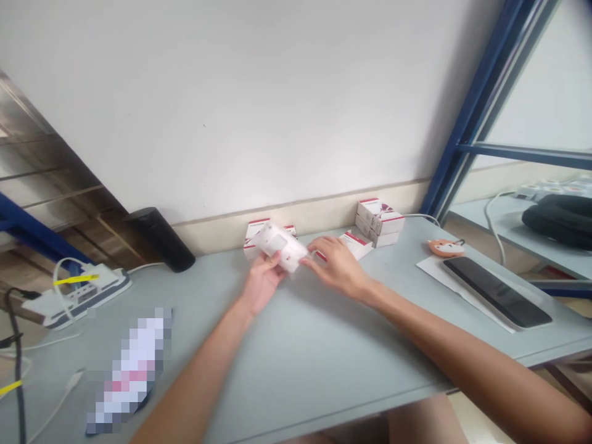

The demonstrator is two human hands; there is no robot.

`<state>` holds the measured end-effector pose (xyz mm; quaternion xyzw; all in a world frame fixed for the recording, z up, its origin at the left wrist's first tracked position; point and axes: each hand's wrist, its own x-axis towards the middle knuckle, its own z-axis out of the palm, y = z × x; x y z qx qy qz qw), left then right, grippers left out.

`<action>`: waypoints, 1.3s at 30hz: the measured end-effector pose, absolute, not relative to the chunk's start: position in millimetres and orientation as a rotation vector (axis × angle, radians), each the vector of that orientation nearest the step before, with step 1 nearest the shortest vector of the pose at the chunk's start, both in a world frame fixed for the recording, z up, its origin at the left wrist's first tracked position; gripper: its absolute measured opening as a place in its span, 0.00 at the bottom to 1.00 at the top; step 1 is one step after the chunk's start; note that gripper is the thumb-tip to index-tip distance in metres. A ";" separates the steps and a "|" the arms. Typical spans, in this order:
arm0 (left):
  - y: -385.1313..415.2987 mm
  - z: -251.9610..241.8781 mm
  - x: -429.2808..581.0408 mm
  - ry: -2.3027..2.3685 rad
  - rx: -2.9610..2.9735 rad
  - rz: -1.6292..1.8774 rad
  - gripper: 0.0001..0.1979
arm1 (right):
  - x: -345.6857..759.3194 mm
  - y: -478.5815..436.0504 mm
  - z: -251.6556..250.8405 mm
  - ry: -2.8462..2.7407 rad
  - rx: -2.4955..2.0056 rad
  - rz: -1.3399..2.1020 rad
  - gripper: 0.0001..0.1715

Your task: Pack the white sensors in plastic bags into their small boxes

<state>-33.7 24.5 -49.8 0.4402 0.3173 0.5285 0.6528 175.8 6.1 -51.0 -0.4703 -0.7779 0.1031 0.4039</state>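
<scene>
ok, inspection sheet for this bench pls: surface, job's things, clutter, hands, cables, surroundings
surface: grey table, set against a white wall.
job's things: white box with red marking, blurred, held above the table.
clutter: stacked boxes and a loose box by the wall; black cylinder; dark slab on a white sheet; orange item.
grippers: left hand grips the white box from below; right hand meets its right end, grip unclear.
cables: power strip with white leads at left; black cable at the left edge; white cable behind the stacked boxes.
surroundings: blue frame; second table with a dark bag.
</scene>
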 end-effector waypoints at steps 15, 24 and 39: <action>15.9 -40.0 -28.0 0.591 1.024 1.230 0.39 | 163.6 -0.7 -51.7 -1.356 -0.917 1.046 0.26; 33.1 -50.0 -44.5 1.017 1.819 1.460 0.31 | 176.3 9.4 -47.5 -1.080 -0.886 1.107 0.29; 15.6 -26.5 -44.5 0.783 0.915 0.804 0.25 | 192.7 15.2 -40.8 -1.571 -1.077 1.008 0.25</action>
